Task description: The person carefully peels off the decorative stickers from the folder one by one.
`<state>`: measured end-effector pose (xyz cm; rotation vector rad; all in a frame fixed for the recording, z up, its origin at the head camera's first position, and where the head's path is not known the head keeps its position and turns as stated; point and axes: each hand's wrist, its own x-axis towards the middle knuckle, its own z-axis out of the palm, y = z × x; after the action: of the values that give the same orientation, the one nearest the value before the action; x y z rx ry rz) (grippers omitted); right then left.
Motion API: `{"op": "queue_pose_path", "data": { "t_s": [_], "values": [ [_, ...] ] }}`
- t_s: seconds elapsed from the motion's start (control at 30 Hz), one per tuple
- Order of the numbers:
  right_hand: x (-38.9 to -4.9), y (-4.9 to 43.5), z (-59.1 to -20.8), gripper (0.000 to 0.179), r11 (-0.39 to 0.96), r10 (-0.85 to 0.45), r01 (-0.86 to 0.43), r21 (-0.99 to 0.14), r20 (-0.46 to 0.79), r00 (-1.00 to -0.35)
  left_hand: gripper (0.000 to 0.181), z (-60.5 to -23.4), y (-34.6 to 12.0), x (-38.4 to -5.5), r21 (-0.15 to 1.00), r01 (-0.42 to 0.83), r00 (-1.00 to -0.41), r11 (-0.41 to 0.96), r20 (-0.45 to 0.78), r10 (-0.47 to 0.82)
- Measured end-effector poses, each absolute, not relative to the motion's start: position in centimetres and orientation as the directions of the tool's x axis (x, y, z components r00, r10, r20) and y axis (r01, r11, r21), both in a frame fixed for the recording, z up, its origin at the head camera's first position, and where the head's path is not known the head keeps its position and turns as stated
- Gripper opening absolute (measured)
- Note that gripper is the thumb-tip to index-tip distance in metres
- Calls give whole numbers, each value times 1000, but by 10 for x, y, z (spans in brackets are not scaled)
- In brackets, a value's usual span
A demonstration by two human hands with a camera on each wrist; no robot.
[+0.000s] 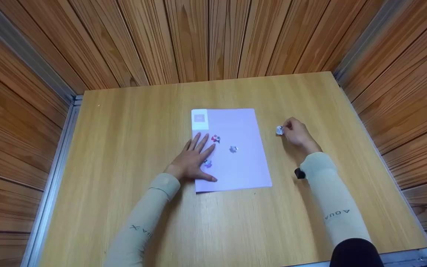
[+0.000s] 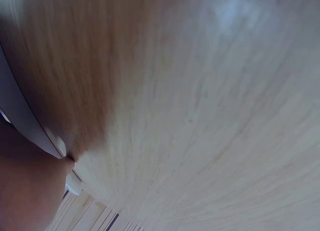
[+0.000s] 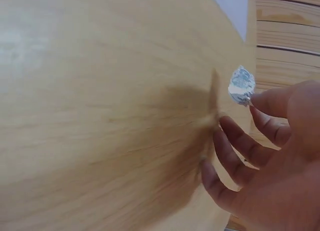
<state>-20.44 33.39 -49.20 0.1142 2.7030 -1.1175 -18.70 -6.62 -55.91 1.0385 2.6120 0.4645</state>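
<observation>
A lilac sheet [image 1: 240, 126], like a notebook cover with a white label [image 1: 199, 126] in its top left corner, lies on the table. My left hand [image 1: 193, 161] rests on its left edge with fingers spread. Small cut-out stickers are on the sheet: a red and dark one [image 1: 215, 138] by the fingertips, a grey-blue one [image 1: 233, 149] near the middle, and a purple one [image 1: 208, 163] between thumb and forefinger. Right of the sheet, my right hand [image 1: 298, 134] pinches a small pale blue-white sticker [image 3: 242, 86] between thumb and forefinger, above the table.
The wooden table [image 1: 124, 122] has wood-panelled walls [image 1: 191, 40] behind it and at both sides. Metal rails [image 1: 56, 178] run along the sides. A black object [image 1: 300, 173] shows at the right wrist, and a dark rounded shape [image 1: 356, 254] overlaps the right forearm.
</observation>
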Motion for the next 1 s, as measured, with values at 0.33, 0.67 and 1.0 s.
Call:
{"op": "queue_pose_path", "data": {
  "t_s": [0.33, 0.67, 1.0],
  "values": [
    [-228, 355, -539, 22, 726, 49, 191, -660, -228, -973, 123, -580, -64, -197, 327, 607, -712, 724, -181, 679],
    [-230, 349, -541, 31, 775, 93, 209, -597, -218, -971, 122, -580, -63, -195, 330, 601, -720, 728, -171, 672],
    [-232, 346, -545, 33, 805, 116, 197, -560, -176, -978, 123, -578, -63, -196, 320, 600, -720, 733, -183, 670]
  ]
}}
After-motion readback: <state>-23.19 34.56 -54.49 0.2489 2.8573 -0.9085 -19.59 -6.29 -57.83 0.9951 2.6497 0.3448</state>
